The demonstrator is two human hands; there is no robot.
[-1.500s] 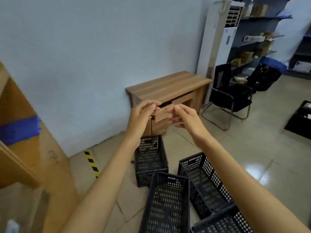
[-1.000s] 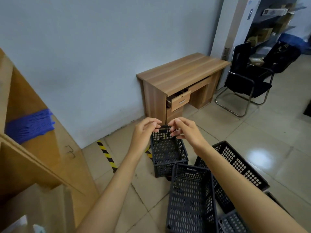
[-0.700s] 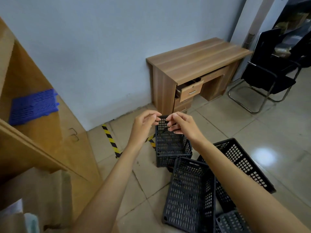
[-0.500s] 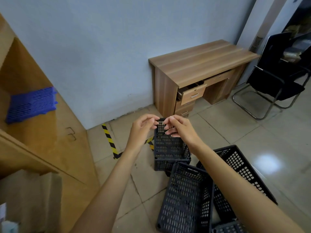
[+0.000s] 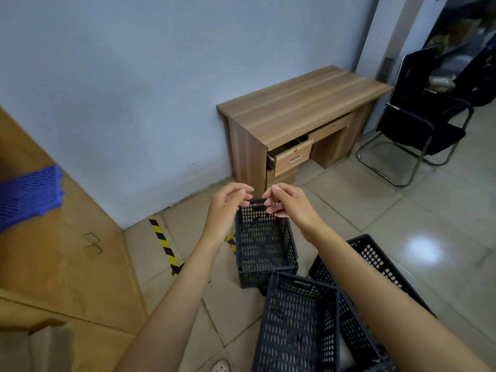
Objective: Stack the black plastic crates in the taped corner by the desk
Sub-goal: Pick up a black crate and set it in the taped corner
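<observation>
Midway through the job, our left hand [image 5: 228,208] and right hand [image 5: 287,204] hang side by side in the air, fingers curled and nearly meeting, pinching nothing we can make out; whether they touch the far rim of the crate behind them we cannot tell. That far crate [image 5: 264,248] stands upright and open on the floor [image 5: 402,218], close to the desk's [image 5: 300,103] near corner, across the inner end of the yellow-and-black tape [image 5: 163,242]. A second crate [image 5: 298,326] lies nearer us, touching its near end, and a third crate [image 5: 375,277] sits tilted to the right, beneath our right forearm. No crate rests inside another, so we judge the stacking not yet begun. The next move, as we read it, calls for both hands to spread, drop to opposite rims of one loose crate, lift it level and seat it squarely on the one by the tape.
</observation>
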